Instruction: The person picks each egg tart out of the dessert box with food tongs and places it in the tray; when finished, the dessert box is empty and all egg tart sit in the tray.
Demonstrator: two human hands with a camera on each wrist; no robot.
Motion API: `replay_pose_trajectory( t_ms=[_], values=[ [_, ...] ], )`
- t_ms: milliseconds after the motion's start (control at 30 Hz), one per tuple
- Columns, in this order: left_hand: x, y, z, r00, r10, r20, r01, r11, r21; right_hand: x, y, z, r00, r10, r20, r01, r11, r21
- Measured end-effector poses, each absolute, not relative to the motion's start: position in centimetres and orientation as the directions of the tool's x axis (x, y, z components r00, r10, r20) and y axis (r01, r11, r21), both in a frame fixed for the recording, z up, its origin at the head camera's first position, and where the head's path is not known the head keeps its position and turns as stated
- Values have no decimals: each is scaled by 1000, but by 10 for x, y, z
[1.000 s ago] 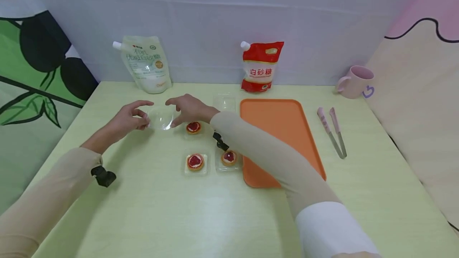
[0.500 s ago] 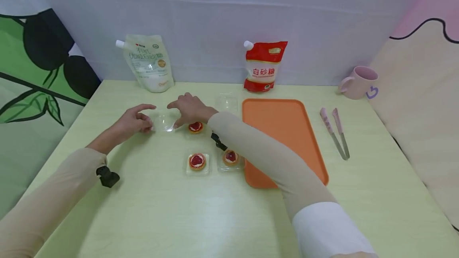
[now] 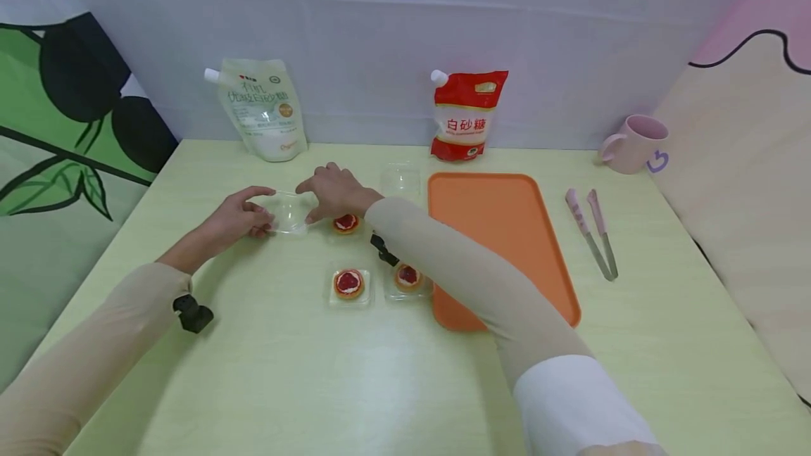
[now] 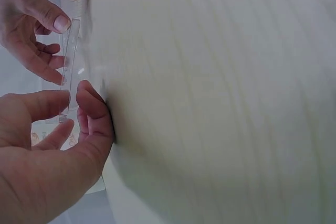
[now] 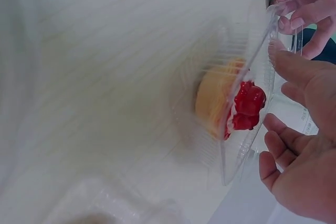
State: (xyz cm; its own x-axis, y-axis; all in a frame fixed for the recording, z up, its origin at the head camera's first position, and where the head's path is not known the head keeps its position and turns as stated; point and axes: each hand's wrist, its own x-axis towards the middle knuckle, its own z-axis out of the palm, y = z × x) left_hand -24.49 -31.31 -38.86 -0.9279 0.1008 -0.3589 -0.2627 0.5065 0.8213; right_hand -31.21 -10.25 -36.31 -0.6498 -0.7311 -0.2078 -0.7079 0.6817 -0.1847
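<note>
A clear plastic box lid or tray (image 3: 290, 215) lies between my hands on the left half of the table. My left hand (image 3: 236, 218) holds its left side by thumb and fingers. At its right side, my right hand (image 3: 338, 192) spans the edge, thumb near the front corner and forefinger near the back one. In the left wrist view the clear plastic (image 4: 69, 69) shows edge-on between both hands. Right beside it, partly under my right hand, is a tart with red topping (image 3: 346, 223); the right wrist view shows this tart (image 5: 218, 98) sitting in its clear box.
Two more boxed tarts stand nearer me, one tart (image 3: 348, 284) left and another (image 3: 408, 276) beside the orange tray (image 3: 500, 231). Behind are another clear container (image 3: 400, 180), a pale green pouch (image 3: 262, 111) and a red sugar pouch (image 3: 467, 117). Tongs (image 3: 595, 234) and a pink mug (image 3: 636, 145) stand right.
The clear plastic has come down slightly towards me, with my left hand shifting along with it. My right hand stays nearly in place; the head view has shifted a little.
</note>
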Motion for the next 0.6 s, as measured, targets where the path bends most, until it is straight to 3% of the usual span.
replay_pose_trajectory(
  t_ms=[333,600],
  values=[
    [-247,-316,-386,-906,126,-404,-295,496,817,-315,-100,-361,-696,-701,-155,-671,712,-205],
    [-244,-317,-384,-906,46,-420,-316,587,745,-306,-94,-355,-756,-646,-106,-611,755,-239]
  ],
)
